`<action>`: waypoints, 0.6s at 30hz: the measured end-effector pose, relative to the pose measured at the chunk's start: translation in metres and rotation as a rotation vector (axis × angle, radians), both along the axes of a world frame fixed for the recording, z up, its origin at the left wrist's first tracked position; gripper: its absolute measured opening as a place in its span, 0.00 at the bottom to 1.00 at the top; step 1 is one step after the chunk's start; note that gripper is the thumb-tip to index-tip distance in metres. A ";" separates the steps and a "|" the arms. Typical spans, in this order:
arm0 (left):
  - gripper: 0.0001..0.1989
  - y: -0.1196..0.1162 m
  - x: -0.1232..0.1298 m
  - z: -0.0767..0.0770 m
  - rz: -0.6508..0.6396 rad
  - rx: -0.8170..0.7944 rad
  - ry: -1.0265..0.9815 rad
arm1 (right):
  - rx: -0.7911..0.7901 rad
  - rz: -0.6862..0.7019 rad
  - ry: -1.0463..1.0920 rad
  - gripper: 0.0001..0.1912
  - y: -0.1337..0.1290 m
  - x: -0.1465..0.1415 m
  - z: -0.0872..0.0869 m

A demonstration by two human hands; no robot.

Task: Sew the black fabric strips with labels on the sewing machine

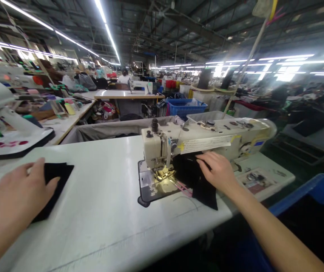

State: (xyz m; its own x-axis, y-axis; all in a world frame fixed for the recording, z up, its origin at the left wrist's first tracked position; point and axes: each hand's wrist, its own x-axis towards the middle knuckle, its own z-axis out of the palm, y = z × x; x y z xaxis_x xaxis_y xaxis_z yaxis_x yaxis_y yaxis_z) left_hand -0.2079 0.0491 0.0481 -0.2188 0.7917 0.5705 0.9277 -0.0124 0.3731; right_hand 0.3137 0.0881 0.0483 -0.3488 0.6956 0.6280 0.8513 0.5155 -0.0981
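Observation:
A white sewing machine (207,132) stands on the pale table (102,196), its needle area lit yellow. Under its arm, right of the needle, lies bunched black fabric (189,170). My right hand (214,168) pinches the upper edge of this fabric between thumb and fingers. Pink-handled tweezers or scissors (183,187) lie beside the needle plate, partly under the cloth. At the left, my left hand (23,192) is over a folded black piece (58,181), thumb and fingers apart; its palm hides part of the cloth, and no grip on it shows.
Blue bin (320,189) with dark cloth stands at the right, below the table. A white device (11,132) sits at the far left. Behind the machine are a grey cloth-lined trough (105,130) and a blue basket (186,107). A slanted pole rises behind the machine.

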 end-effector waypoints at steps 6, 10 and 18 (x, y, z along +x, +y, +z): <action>0.23 -0.019 0.154 0.015 -0.552 -0.573 -0.307 | -0.218 0.264 0.061 0.10 -0.065 -0.015 0.038; 0.26 -0.029 0.206 0.003 -0.931 -0.765 -0.785 | -0.515 0.404 0.188 0.09 -0.089 -0.024 0.046; 0.17 -0.015 0.204 0.014 -0.541 -0.792 -1.140 | -1.034 0.174 0.643 0.12 -0.091 -0.038 0.007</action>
State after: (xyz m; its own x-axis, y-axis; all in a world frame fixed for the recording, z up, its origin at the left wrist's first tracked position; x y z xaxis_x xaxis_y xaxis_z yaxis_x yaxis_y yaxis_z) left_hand -0.0039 0.0341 0.0621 0.1739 0.9355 -0.3076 0.0886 0.2962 0.9510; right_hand 0.2754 -0.0033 0.0552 -0.3170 0.9432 -0.0992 0.4251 0.0479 -0.9039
